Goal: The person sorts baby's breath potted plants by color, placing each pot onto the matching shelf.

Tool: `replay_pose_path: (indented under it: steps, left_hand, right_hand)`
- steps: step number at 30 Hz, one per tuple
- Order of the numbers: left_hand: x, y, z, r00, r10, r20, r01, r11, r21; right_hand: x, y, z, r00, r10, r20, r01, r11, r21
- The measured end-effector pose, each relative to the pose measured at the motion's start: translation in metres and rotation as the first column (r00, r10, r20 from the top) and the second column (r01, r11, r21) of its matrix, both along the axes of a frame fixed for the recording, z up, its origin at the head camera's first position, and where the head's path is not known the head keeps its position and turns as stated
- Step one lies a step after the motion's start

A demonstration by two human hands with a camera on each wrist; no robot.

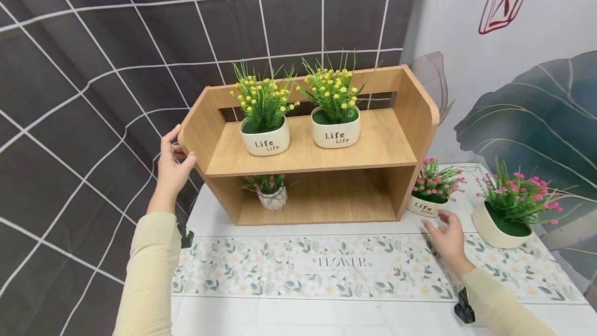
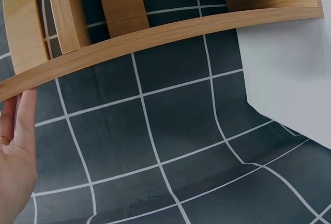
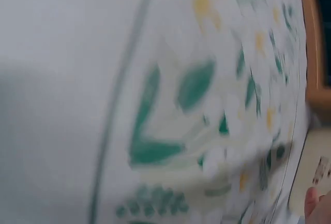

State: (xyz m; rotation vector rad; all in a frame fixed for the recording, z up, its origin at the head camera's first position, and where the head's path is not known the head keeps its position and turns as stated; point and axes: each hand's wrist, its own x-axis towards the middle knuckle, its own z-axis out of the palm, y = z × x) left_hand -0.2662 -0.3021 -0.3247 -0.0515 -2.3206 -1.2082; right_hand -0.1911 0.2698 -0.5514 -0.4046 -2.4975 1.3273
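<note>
A two-tier wooden shelf stands against the tiled-pattern cloth. My left hand touches its left side panel; in the left wrist view the extended fingers meet the panel's edge. Two white "Life" pots with yellow flowers, the left pot and the right pot, sit on the upper tier. A small pot with pink flowers is at the lower left. My right hand, thumb and fingers apart, is at the front of a white pot with pink flowers right of the shelf.
Another oval white pot with pink flowers stands farther right. A floral runner printed "FLOWER" lies across the white tabletop. Dark grid-patterned cloth hangs behind and at left; a leaf-print cloth hangs at right.
</note>
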Motion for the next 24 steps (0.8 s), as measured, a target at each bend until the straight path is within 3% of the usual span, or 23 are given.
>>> replay_pose_path:
  steps: [4, 10, 16, 24]
  left_hand:
    - [-0.001, 0.002, -0.001, 1.0, -0.02, -0.021, 0.02, 1.0, 0.021]
    - [0.0, 0.0, 0.0, 1.0, -0.008, -0.026, 0.009, 0.999, 0.038]
    - [0.002, -0.001, 0.0, 0.999, -0.012, -0.042, 0.014, 0.999, 0.033]
    - [0.002, 0.001, 0.001, 1.0, -0.017, -0.016, 0.017, 1.0, 0.014]
  right_hand:
    - [-0.01, 0.016, -0.002, 0.996, -0.079, 0.036, 0.08, 0.996, -0.036]
    - [-0.024, 0.029, -0.005, 0.995, -0.068, 0.074, 0.071, 0.997, -0.041]
    - [-0.04, 0.041, -0.001, 0.987, 0.032, 0.155, -0.027, 0.999, -0.037]
    - [-0.057, 0.051, -0.007, 0.961, 0.177, 0.213, -0.139, 0.974, -0.18]
